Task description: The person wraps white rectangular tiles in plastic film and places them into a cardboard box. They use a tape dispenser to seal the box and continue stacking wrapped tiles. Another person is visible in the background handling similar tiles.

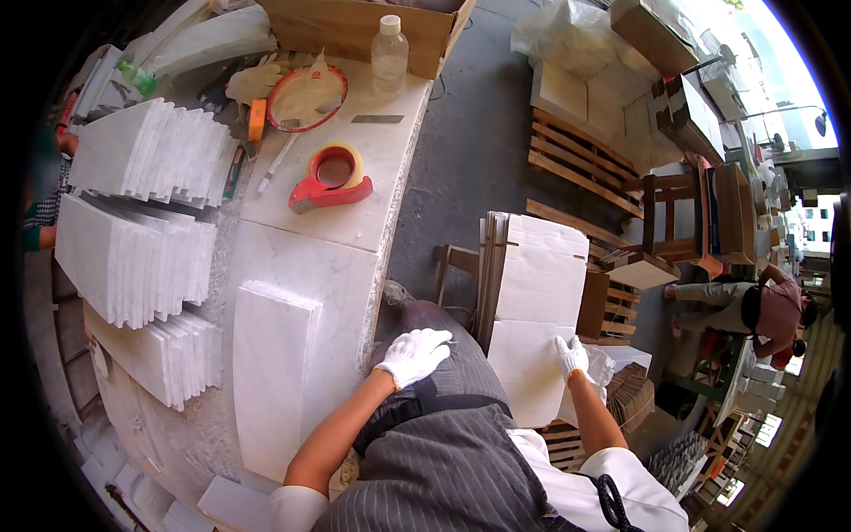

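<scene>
My left hand (pixel 415 357), in a white knitted glove, lies over my striped apron (pixel 443 443) at the thigh, fingers loosely stretched and holding nothing. At the right edge of a white flattened carton (pixel 534 301) is my right hand (pixel 572 356), also gloved, its thumb on the edge and its other fingers partly hidden. That carton fronts a stack of flat cartons (pixel 490 266) standing beside the table. On the table to my left, a short stack of white marble-like tiles (pixel 275 372) lies nearest my left arm.
Several rows of white tiles (pixel 133 257) stand along the table's far left. A red tape dispenser (pixel 332 191), a clear bottle (pixel 389 62), a red-rimmed round container (pixel 307 96) and an orange tape measure (pixel 257 120) sit farther up. Wooden pallets (pixel 585 160) and another person (pixel 753 306) are at right.
</scene>
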{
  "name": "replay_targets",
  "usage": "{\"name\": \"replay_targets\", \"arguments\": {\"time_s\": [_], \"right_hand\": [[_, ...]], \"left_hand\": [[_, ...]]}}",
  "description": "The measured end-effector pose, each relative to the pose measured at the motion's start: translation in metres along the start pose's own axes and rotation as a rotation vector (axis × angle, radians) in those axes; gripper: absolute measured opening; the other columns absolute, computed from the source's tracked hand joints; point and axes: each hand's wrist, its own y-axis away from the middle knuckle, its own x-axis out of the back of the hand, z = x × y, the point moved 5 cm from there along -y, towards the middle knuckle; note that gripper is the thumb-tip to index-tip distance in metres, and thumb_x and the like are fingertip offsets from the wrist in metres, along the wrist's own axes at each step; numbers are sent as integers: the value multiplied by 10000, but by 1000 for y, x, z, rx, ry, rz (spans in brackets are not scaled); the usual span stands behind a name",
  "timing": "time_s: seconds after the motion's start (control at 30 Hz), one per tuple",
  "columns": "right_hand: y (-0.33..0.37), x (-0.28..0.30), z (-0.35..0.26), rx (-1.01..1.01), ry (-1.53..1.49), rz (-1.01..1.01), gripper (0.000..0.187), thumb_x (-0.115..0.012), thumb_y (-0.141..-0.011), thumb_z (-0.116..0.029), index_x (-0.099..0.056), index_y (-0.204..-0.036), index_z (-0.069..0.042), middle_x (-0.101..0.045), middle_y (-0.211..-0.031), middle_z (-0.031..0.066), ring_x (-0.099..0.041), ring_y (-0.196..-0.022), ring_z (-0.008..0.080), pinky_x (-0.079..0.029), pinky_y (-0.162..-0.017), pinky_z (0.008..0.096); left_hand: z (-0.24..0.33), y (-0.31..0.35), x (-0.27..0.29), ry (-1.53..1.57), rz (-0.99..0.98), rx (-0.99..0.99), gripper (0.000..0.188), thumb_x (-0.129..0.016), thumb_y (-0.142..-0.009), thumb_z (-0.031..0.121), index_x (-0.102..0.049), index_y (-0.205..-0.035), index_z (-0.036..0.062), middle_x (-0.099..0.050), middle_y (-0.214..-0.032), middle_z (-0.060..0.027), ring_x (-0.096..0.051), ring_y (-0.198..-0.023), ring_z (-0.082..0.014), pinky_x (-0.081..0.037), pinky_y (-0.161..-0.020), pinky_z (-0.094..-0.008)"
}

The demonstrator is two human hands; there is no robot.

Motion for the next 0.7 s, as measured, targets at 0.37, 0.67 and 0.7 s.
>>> {"name": "replay_targets", "arguments": {"time_s": [0.37,0.67,0.7], "right_hand": [[-7,18,6,126,-216,198,745,-805,-704,-603,-641,-1076,21,-593,-1149,236,-569,-1092,378,-463,-949,449],[93,126,-96,516,-351,281,433,-776,-845,-289,-490,-1103,-90,-577,-869,94,-552,-775,223,-483,-746,380],[113,154,-121,695,-264,373,381,-759,-863,-249,-493,-1085,-92,-569,-842,82,-541,-736,210,-484,-710,368]], "left_hand": [[-7,-6,-5,0,29,34,403,-539,-952,357,-634,-1245,97,-652,-1214,-163,-602,-1137,-353,-470,-982,-458],[-11,59,-2,64,149,51,445,-566,-942,350,-604,-1294,81,-624,-1268,-175,-580,-1184,-355,-450,-1022,-443],[-2,73,8,44,286,-10,471,-602,-926,328,-579,-1320,72,-619,-1269,-187,-582,-1181,-360,-451,-1024,-446]]}}
